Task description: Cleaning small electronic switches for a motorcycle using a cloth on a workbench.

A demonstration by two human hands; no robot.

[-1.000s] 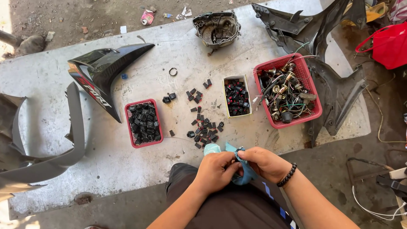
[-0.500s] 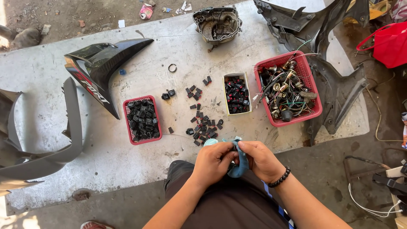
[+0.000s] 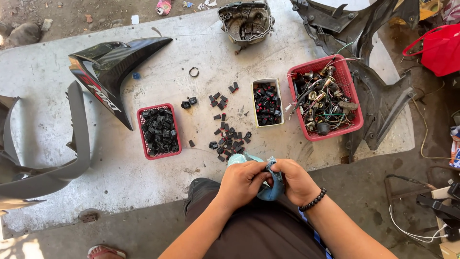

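Hands, left hand (image 3: 244, 181) and right hand (image 3: 296, 181), pinch together on blue cloth (image 3: 266, 189) just below scattered black switches (image 3: 228, 134), rubbing something hidden inside

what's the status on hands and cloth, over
Left hand and right hand both gripping blue cloth. Loose black parts just ahead. Nothing blocking.

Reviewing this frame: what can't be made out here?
- Head view: whatever the left hand and right hand work on is wrapped in the blue cloth; each grip hides it.
- Loose black parts: too small to identify.
- Red bag: cut off by the right edge.
- Grey panel: cut off at left.
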